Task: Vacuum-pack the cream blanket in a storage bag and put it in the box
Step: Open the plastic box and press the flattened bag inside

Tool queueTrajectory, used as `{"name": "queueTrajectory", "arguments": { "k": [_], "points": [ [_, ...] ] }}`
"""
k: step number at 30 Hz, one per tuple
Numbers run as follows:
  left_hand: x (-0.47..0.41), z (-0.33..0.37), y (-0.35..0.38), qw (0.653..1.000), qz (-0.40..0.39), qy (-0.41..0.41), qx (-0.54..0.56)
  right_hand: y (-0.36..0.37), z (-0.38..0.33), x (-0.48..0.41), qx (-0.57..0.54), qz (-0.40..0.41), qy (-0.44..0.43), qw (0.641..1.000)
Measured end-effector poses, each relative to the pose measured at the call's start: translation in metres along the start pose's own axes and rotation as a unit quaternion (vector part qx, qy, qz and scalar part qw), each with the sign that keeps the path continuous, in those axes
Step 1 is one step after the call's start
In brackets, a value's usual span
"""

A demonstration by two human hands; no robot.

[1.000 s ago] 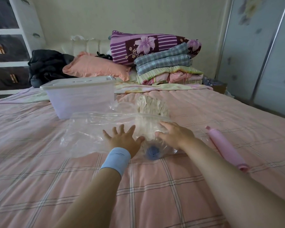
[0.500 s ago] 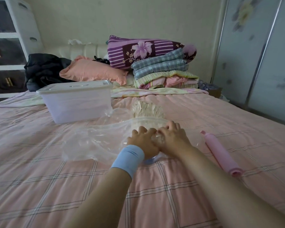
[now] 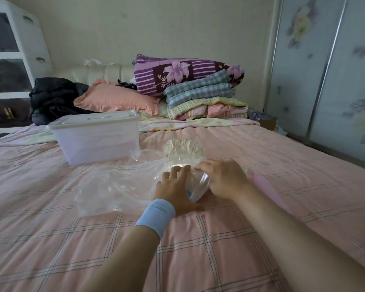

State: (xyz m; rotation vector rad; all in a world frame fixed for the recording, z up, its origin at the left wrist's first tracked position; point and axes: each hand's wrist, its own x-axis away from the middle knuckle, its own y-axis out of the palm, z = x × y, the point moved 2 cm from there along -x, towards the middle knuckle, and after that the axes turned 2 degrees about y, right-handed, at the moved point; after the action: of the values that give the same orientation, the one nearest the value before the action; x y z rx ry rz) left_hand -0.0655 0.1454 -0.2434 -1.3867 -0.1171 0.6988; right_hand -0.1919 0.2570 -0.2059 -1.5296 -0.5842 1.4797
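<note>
A clear plastic storage bag point(image 3: 118, 186) lies crumpled on the pink checked bed. The cream blanket point(image 3: 182, 147) sits at the bag's right end, its ruffled far part showing behind my hands. My left hand point(image 3: 173, 186), with a light blue wristband, presses flat on the bag with fingers spread. Close beside it, my right hand point(image 3: 223, 178) rests on the bag over the blanket, fingers bent slightly downward. A bit of the blue valve point(image 3: 189, 193) shows between my hands. The translucent lidded box point(image 3: 95, 138) stands behind the bag to the left.
A pink hand pump point(image 3: 270, 190) lies on the bed right of my right wrist. Folded bedding point(image 3: 200, 95), a pink pillow point(image 3: 116, 100) and dark clothes point(image 3: 53, 98) pile up at the headboard. A white drawer unit point(image 3: 11, 66) stands left, wardrobe doors point(image 3: 329, 70) right.
My hands came together on the bag's right end and then parted slightly. My left hand moved right and now covers most of the blue valve.
</note>
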Motion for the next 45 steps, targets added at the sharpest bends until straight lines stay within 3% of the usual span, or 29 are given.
{"name": "queueTrajectory", "arguments": {
  "k": [4, 7, 10, 14, 16, 18, 21, 25, 26, 30, 31, 34, 37, 39, 42, 45],
  "points": [
    [0.006, 0.012, -0.016, 0.987, 0.146, -0.038, 0.054, -0.024, -0.010, -0.008, -0.028, 0.088, -0.060, 0.994],
    [0.011, 0.010, -0.030, 0.981, 0.168, -0.051, 0.084, -0.031, -0.020, -0.007, 0.004, 0.171, -0.079, 0.982],
    [0.021, -0.002, -0.043, 0.974, 0.176, -0.072, 0.120, -0.039, -0.029, -0.005, 0.047, 0.257, -0.011, 0.965],
    [0.035, -0.016, -0.053, 0.965, 0.150, -0.133, 0.172, -0.042, -0.047, 0.000, -0.066, 0.328, 0.094, 0.938],
    [0.044, -0.025, -0.063, 0.949, 0.152, -0.153, 0.229, -0.034, -0.058, -0.003, -0.171, 0.295, 0.116, 0.933],
    [0.056, -0.036, -0.069, 0.926, 0.165, -0.165, 0.298, -0.022, -0.071, -0.009, -0.292, 0.197, 0.121, 0.928],
    [0.075, -0.053, -0.075, 0.884, 0.189, -0.185, 0.386, -0.021, -0.099, -0.015, -0.379, 0.103, 0.093, 0.915],
    [0.092, -0.081, -0.077, 0.766, 0.172, -0.293, 0.546, -0.027, -0.141, -0.026, -0.436, 0.089, 0.037, 0.895],
    [0.096, -0.089, -0.079, 0.755, 0.171, -0.325, 0.543, -0.022, -0.150, -0.030, -0.429, 0.086, 0.027, 0.899],
    [0.115, -0.122, -0.090, 0.864, 0.074, -0.409, 0.284, 0.005, -0.181, -0.043, -0.392, -0.011, 0.059, 0.918],
    [0.120, -0.130, -0.093, 0.869, 0.079, -0.429, 0.235, 0.008, -0.188, -0.045, -0.386, -0.033, 0.055, 0.920],
    [0.136, -0.141, -0.114, 0.841, 0.202, -0.457, 0.210, 0.016, -0.209, -0.048, -0.342, -0.117, 0.032, 0.932],
    [0.146, -0.149, -0.132, 0.876, 0.281, -0.386, 0.071, 0.021, -0.231, -0.046, -0.270, -0.179, -0.003, 0.946],
    [0.144, -0.150, -0.134, 0.914, 0.281, -0.291, -0.034, 0.020, -0.236, -0.047, -0.284, -0.204, 0.000, 0.937],
    [0.129, -0.151, -0.115, 0.964, 0.109, -0.238, -0.040, 0.022, -0.232, -0.056, -0.342, -0.199, 0.044, 0.918],
    [0.119, -0.152, -0.081, 0.963, -0.077, -0.257, -0.024, 0.022, -0.212, -0.055, -0.383, -0.140, 0.088, 0.909]
  ]
}}
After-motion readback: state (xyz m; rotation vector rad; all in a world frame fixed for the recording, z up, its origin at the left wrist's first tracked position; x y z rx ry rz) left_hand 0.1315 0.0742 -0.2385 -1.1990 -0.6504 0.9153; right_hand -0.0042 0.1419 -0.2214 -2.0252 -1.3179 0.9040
